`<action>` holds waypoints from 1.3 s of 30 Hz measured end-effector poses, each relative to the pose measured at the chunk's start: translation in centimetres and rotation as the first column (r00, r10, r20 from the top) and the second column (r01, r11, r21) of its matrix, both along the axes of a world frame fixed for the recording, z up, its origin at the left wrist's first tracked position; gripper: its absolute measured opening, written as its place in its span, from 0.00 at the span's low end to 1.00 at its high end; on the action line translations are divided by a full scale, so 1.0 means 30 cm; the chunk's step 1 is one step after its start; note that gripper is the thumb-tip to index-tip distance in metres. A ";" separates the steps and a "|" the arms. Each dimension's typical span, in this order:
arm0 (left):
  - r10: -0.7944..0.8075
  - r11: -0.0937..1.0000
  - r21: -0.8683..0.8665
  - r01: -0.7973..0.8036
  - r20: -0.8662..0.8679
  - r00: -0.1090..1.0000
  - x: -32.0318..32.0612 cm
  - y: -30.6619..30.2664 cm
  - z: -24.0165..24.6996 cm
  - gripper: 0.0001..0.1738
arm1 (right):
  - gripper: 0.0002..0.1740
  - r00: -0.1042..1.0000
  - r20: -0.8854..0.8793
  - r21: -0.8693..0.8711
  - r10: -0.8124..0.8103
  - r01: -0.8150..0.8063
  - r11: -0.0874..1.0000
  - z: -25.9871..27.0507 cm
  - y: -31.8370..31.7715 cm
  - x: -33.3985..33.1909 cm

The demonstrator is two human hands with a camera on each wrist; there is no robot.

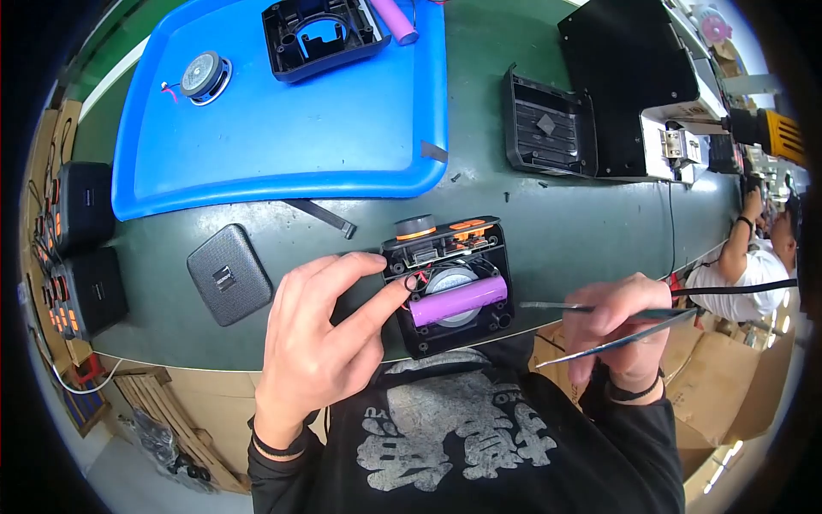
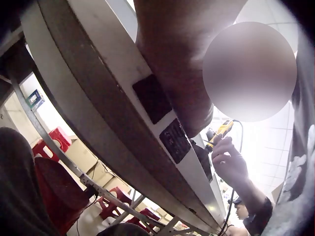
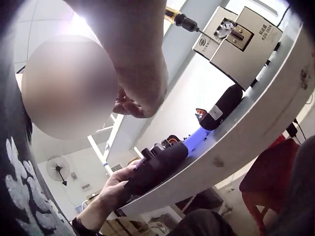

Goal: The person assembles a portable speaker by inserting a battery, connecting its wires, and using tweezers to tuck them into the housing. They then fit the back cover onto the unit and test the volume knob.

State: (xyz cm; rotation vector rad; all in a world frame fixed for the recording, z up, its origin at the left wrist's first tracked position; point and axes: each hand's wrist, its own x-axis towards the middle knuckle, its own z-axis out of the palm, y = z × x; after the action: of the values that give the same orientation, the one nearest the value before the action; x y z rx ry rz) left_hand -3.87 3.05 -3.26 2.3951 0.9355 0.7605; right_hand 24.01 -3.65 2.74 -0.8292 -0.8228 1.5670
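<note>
A black speaker housing (image 1: 501, 295) sits near the bench's front edge, its inside facing up. In it show a purple cylindrical battery (image 1: 458, 300), a round speaker driver partly hidden beneath, thin red wires and a circuit board. A knob (image 1: 415, 226) with an orange ring and orange buttons line its far side. My left hand (image 1: 317, 338) grips the housing's left side, one fingertip at the red wires, another at the far-left corner. To the right, my right hand (image 1: 629, 321) holds metal tweezers (image 1: 591, 347), tips spread apart and pointing left, just clear of the housing.
A blue tray (image 1: 282, 137) holds a loose speaker driver (image 1: 205, 77), a black frame and a purple cylinder. A black grille cover (image 1: 229, 274) lies left. Behind right are a black shell (image 1: 548, 124) and a boxy machine (image 1: 629, 86). Finished-looking speakers (image 1: 86, 291) stand far left.
</note>
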 end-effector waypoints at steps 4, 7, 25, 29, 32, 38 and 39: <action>-0.002 1.000 0.003 0.002 0.023 1.000 0.004 0.002 -0.008 0.32 | 0.20 0.747 0.648 0.346 -0.149 -0.114 0.931 -0.007 0.023 -0.014; -0.008 1.000 -0.011 0.008 0.026 1.000 0.006 0.002 -0.006 0.32 | 0.22 0.493 0.831 0.403 -0.257 -0.216 0.889 0.019 0.042 -0.042; 0.012 0.999 0.039 -0.014 0.040 0.999 0.013 -0.006 -0.021 0.26 | 0.16 0.448 0.874 0.361 -0.188 -0.337 0.870 -0.004 0.095 -0.081; 0.007 1.000 0.027 -0.008 0.056 0.998 0.015 -0.005 -0.009 0.29 | 0.17 0.440 0.874 0.384 -0.205 -0.368 0.847 -0.023 0.120 -0.116; 0.002 1.000 0.025 -0.003 0.042 0.999 0.015 -0.004 -0.010 0.28 | 0.17 0.415 0.883 0.383 -0.220 -0.364 0.849 -0.024 0.128 -0.127; -0.011 0.998 0.065 0.007 0.066 0.998 0.020 0.005 -0.015 0.26 | 0.17 0.430 0.883 0.365 -0.187 -0.381 0.849 -0.021 0.144 -0.127; -0.009 0.997 0.071 0.005 0.063 0.998 0.019 0.005 -0.016 0.26 | 0.17 0.429 0.884 0.364 -0.186 -0.382 0.849 -0.021 0.146 -0.128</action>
State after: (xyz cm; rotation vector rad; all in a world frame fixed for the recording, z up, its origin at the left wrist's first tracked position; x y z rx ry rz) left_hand -3.29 3.20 -3.75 2.4185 0.8884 0.8750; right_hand 20.16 0.74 2.11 -1.2207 -2.0428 0.7561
